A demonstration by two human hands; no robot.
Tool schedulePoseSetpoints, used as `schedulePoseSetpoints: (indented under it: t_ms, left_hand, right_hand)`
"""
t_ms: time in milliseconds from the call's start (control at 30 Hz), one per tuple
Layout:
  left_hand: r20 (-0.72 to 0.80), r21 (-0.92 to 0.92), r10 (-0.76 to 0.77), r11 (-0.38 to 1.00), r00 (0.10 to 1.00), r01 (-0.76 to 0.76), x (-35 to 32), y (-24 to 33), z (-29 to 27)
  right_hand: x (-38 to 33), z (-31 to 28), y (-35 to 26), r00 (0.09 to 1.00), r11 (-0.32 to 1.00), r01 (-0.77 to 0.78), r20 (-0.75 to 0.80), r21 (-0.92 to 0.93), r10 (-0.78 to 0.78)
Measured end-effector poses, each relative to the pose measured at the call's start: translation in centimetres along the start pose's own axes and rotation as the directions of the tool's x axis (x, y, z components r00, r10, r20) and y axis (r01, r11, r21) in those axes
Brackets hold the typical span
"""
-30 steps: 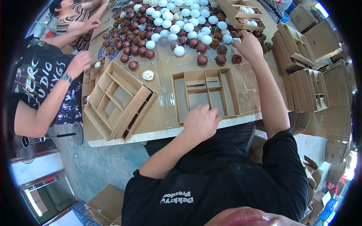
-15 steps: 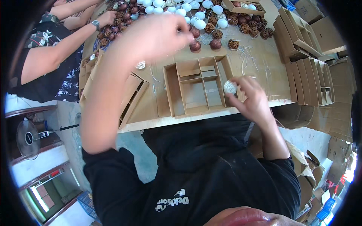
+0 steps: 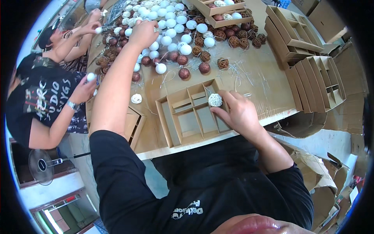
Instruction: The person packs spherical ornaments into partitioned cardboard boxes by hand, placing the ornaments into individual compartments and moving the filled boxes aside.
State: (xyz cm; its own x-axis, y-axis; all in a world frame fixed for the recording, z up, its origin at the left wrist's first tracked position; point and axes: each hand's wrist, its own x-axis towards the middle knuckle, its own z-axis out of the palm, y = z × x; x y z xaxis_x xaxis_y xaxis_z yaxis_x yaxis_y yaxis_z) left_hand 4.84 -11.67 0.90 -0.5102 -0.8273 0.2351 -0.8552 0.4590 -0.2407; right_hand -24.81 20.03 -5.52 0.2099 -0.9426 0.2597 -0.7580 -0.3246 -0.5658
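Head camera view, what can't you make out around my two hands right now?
- Left hand: whatever it grips in the ball pile is hidden by its own back.
- Right hand: covers the compartment of the divided cardboard tray beside the white woven ball.
- Stacked trays: bent by the fisheye rim.

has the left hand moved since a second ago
Yes. The left hand was resting at the near edge of the divided cardboard tray; it now reaches far beyond the tray, over the pile of white balls.
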Motion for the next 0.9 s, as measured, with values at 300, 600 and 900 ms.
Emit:
schedulePoseSetpoints:
  t_ms: [300,600,900]
  left_hand:
    - [0.319,-0.361,0.278,0.919,0.906,-0.155,-7.9,11.6,-7.6]
    - [0.178,-0.457,0.175,0.886,0.968,-0.076,-11.6,12.5,-8.2]
    - [0.415,-0.737,0.051,0.604,0.908,0.303,-23.1,8.6,-11.0]
  right_hand:
    - [5.5,-1.4,1.5,0.990,0.993,-0.035,-0.133,0.115,0.050]
    - [13.8,0.2,4.9,0.997,0.995,0.080,0.012,-0.063,-0.079]
    - [-1.5,-5.1,0.5,0.957,0.947,0.276,0.041,0.168,-0.286]
